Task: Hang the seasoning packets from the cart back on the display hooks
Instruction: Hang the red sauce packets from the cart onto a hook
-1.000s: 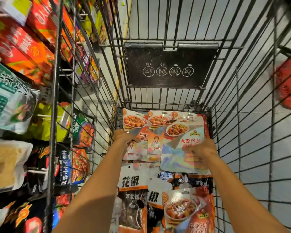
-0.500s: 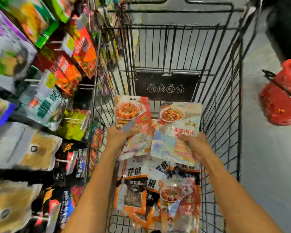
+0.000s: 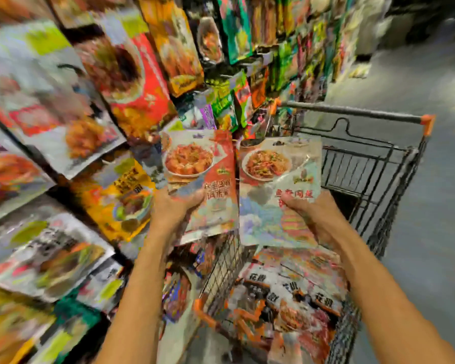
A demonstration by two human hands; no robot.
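Observation:
My left hand (image 3: pixel 175 207) grips a red seasoning packet (image 3: pixel 201 164) with a picture of a dish, held upright above the cart's left edge. My right hand (image 3: pixel 311 214) holds a pale seasoning packet (image 3: pixel 279 179) with a noodle dish picture, beside the first one. Both packets are raised clear of the wire cart (image 3: pixel 378 164). Several more packets (image 3: pixel 289 292) lie in the cart's basket below my hands. The picture is blurred by motion.
A display wall of hanging packets (image 3: pixel 121 82) fills the left and top of the view, close to the cart's left side. The cart handle (image 3: pixel 352 111) runs across at the upper right. Grey floor (image 3: pixel 418 258) lies to the right.
Both hands have lifted their packets out of the cart and higher. My view has swung up and left toward the display wall.

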